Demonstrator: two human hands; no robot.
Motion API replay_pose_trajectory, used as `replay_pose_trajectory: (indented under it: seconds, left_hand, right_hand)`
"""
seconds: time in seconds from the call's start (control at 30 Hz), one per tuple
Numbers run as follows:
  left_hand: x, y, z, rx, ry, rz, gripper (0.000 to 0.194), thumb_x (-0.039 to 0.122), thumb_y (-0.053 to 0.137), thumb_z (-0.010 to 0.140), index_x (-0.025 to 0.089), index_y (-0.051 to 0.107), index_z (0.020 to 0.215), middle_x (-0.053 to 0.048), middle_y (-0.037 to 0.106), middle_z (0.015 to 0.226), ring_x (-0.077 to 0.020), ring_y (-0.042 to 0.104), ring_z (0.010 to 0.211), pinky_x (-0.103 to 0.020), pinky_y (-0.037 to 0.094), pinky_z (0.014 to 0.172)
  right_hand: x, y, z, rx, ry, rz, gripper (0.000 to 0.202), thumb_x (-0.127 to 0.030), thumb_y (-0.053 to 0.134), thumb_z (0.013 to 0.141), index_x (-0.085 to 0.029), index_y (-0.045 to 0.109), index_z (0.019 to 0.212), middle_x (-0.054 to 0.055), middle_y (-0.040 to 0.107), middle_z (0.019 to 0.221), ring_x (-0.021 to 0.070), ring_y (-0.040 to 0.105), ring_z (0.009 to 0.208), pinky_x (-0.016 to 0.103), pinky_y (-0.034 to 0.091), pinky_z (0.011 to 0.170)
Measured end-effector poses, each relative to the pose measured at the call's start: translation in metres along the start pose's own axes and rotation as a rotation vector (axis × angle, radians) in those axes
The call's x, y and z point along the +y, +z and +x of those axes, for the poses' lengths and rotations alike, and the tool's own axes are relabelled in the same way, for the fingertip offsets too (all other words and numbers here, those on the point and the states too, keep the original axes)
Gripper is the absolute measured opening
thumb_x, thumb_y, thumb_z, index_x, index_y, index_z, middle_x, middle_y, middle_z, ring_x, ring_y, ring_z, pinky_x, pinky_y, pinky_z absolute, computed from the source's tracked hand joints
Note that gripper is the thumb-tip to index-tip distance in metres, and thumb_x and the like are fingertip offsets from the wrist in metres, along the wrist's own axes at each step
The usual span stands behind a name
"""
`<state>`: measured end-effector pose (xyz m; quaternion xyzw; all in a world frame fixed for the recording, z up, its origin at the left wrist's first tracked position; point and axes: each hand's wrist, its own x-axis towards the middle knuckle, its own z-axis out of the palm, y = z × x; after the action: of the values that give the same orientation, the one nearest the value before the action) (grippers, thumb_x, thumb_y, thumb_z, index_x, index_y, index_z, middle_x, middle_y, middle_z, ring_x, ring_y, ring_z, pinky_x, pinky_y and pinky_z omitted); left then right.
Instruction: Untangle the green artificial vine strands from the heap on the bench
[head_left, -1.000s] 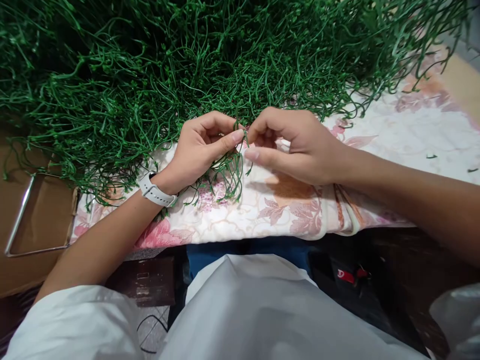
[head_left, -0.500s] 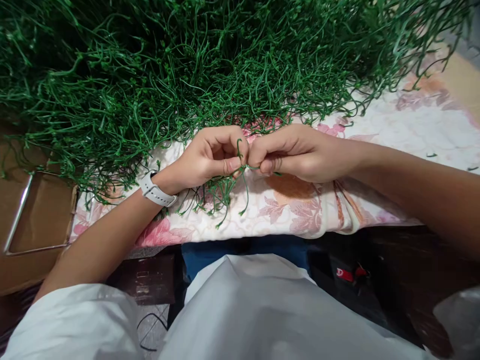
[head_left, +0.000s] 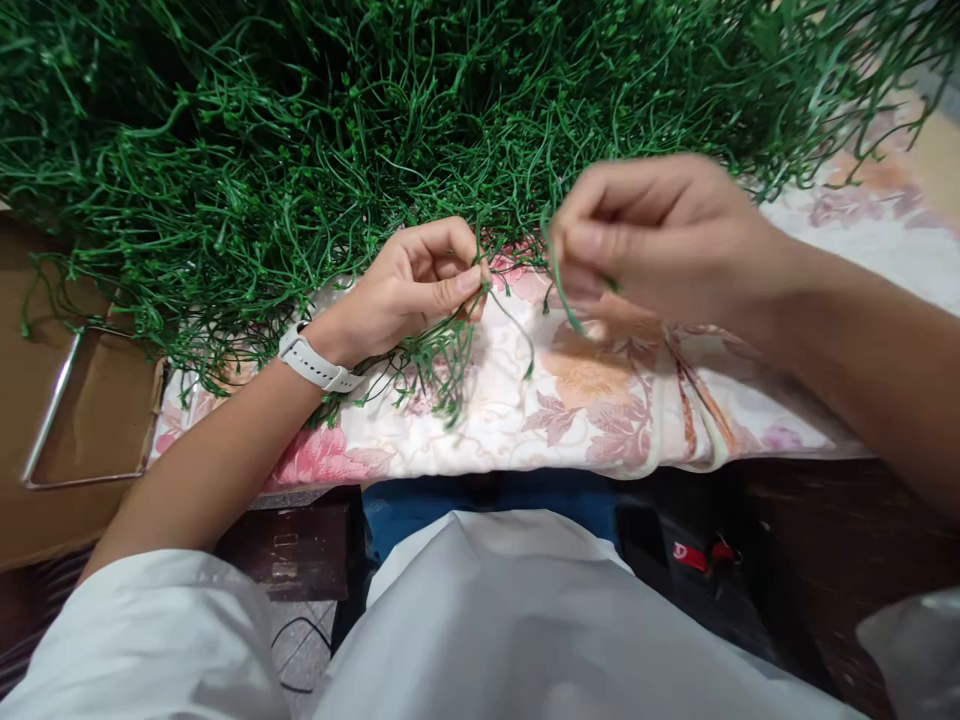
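Observation:
Thumb and forefinger of my left hand (head_left: 427, 280) pinch thin green plastic-looking stems (head_left: 450, 365) with small budded tips, which dangle below the fingers over the cloth. My right hand (head_left: 660, 235), blurred by motion, is raised to the right with closed fingers; a green stem (head_left: 564, 285) hangs from its fingertips. The two hands are apart. Behind them spreads a large heap of the same green stems (head_left: 315, 150), tangled together, and the left wrist lies close to its near edge.
Under the heap lies a white floral cloth (head_left: 600, 420). A brown cardboard box (head_left: 75, 420) with a bent metal wire frame (head_left: 49, 410) stands at the left. My lap, in white fabric (head_left: 495, 600), is below the table's edge; a dark bag with a red tag (head_left: 690, 555) is at the lower right.
My hands were together at the stems; the right hand has pulled away up and to the right with a stem. The left hand has risen slightly, still pinching the bunch.

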<state>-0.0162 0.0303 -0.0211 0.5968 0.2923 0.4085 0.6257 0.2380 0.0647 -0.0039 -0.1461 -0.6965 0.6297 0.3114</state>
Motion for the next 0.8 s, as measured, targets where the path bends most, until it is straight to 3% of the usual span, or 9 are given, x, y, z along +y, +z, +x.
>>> replay_pose_trajectory:
  seconds: [0.07,0.13,0.23,0.33,0.4,0.53,0.67,0.8]
  left_hand:
    - [-0.002,0.0,0.002,0.096,-0.042,0.042,0.047,0.047,0.097,0.076,0.02,0.059,0.081,0.005,0.063,0.07,-0.0059,0.064,0.059,-0.018,0.045,0.049]
    - [-0.003,0.0,0.003,0.152,-0.05,0.063,0.046,0.046,0.096,0.076,0.02,0.058,0.083,0.005,0.064,0.074,-0.0064,0.067,0.063,-0.016,0.042,0.048]
    - [-0.005,-0.001,0.003,0.18,-0.071,0.043,0.046,0.044,0.098,0.074,0.02,0.059,0.085,0.004,0.066,0.075,-0.0088,0.072,0.068,-0.016,0.044,0.048]
    - [-0.006,0.001,0.002,0.211,-0.063,0.048,0.047,0.043,0.099,0.072,0.019,0.061,0.084,0.003,0.07,0.079,-0.0078,0.07,0.066,-0.017,0.046,0.049]
    - [-0.006,0.003,0.002,0.219,-0.043,0.076,0.047,0.044,0.099,0.072,0.019,0.061,0.082,0.003,0.07,0.08,-0.0068,0.067,0.062,-0.019,0.046,0.049]
    - [-0.003,0.008,0.001,0.137,-0.076,0.114,0.049,0.049,0.098,0.073,0.019,0.059,0.078,0.004,0.065,0.064,-0.0073,0.06,0.054,-0.022,0.042,0.048]
    - [-0.002,0.008,-0.001,0.051,-0.131,0.075,0.047,0.05,0.097,0.074,0.019,0.061,0.08,0.004,0.065,0.059,-0.008,0.059,0.053,-0.021,0.037,0.048]
    - [-0.001,0.01,0.0,-0.052,-0.141,0.046,0.044,0.049,0.095,0.077,0.018,0.063,0.083,0.001,0.071,0.069,-0.0107,0.068,0.063,-0.023,0.05,0.058]
  right_hand:
    - [0.007,-0.009,0.006,0.366,-0.022,-0.023,0.008,-0.027,0.078,0.096,-0.021,0.072,0.095,-0.001,0.062,0.075,0.011,0.053,0.062,0.026,0.042,0.053]
    - [0.013,-0.019,0.009,0.606,-0.015,-0.157,0.012,-0.025,0.077,0.094,-0.024,0.076,0.106,0.002,0.068,0.088,0.0141,0.058,0.07,0.029,0.046,0.058]
    - [0.013,-0.027,0.008,0.67,-0.032,-0.519,0.021,-0.033,0.076,0.095,-0.031,0.077,0.116,0.004,0.071,0.118,0.0187,0.065,0.093,0.034,0.054,0.075]
    - [0.008,-0.017,0.003,0.5,-0.123,-0.731,0.025,-0.048,0.066,0.104,-0.026,0.078,0.104,0.005,0.074,0.105,0.0186,0.064,0.088,0.034,0.051,0.077]
    - [0.007,-0.004,0.0,0.298,-0.187,-0.778,0.035,-0.052,0.06,0.107,-0.022,0.076,0.099,0.005,0.073,0.092,0.0168,0.063,0.081,0.032,0.048,0.075]
    - [0.015,0.014,-0.001,-0.035,-0.242,-0.846,0.03,-0.043,0.057,0.11,-0.019,0.069,0.099,0.004,0.069,0.089,0.0152,0.061,0.079,0.03,0.045,0.076]
    - [0.02,0.018,-0.003,-0.179,-0.237,-0.793,0.029,-0.036,0.05,0.114,-0.018,0.06,0.093,0.002,0.062,0.085,0.014,0.056,0.078,0.029,0.042,0.078]
    - [0.013,0.017,-0.007,-0.268,-0.154,-0.621,0.03,-0.035,0.044,0.116,-0.018,0.054,0.094,0.001,0.058,0.086,0.0114,0.052,0.076,0.024,0.041,0.072]
